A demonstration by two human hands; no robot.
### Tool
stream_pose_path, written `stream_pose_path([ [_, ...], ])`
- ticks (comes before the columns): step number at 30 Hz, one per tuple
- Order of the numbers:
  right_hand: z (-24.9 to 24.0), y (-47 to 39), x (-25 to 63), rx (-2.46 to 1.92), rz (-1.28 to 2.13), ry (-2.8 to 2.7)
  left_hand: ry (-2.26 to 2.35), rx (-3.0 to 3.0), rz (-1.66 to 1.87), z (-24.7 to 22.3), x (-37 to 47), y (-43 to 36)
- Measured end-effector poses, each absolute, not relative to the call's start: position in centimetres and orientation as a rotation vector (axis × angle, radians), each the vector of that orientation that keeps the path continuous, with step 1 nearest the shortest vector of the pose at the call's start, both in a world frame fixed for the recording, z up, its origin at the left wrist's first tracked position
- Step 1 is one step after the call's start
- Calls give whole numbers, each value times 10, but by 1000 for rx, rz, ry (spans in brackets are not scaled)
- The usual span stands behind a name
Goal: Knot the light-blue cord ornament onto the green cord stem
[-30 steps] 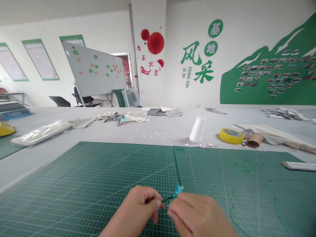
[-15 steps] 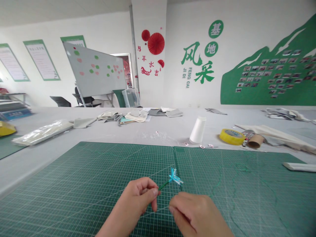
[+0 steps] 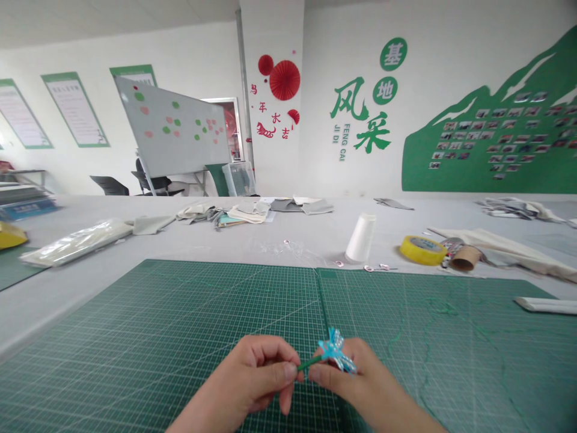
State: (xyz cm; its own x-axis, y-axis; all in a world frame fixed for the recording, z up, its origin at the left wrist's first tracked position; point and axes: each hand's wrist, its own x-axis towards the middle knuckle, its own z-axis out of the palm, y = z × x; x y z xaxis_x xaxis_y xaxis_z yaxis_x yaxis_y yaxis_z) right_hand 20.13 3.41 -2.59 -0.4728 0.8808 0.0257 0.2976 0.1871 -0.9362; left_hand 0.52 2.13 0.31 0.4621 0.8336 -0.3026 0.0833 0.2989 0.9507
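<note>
- One glossy, clear-wrapped packet (image 3: 79, 242), long and flat, lies on the smooth grey worktop (image 3: 103, 207) at far left.
- Soft cream and grey cloth scraps (image 3: 247, 210) lie crumpled near the worktop's far side.
- Two green cutting mats, left mat (image 3: 180, 313) and right mat (image 3: 406, 325), finely gridded, meet along a straight seam; a broad stretch of grid runs from the left hand to the left mat's slanting edge.
- Left hand (image 3: 268, 373): thumb and fingertips pinch one thin green stem (image 3: 310, 363) above the mats, near the seam.
- One blue flower-shaped piece (image 3: 336, 352), its splayed petals shiny and bead-like, sits at the stem's right end, between the hands.
- Right hand (image 3: 356, 376): fingers bent behind the petals; whether they grip cannot be told.
- One smooth white cone (image 3: 361, 239) stands beyond the mats' far edge.
- One yellow tape roll (image 3: 422, 249) and one brown cardboard tube (image 3: 466, 257) lie farther right.
- Loose green thread (image 3: 444, 307) tangles over the right mat.
</note>
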Motion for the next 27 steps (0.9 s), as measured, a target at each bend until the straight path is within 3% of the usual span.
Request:
stream_pose_path([
  [15,-33,42,213,-931,1636,-1842,1161,1514,199,6,8,12],
  [20,-21,34,207,-1080,1426,-1958,1248,1555,167,5,15,10],
  [27,-17,23,199,-933,803,-2230,1253,1598,259,-1,13,16],
])
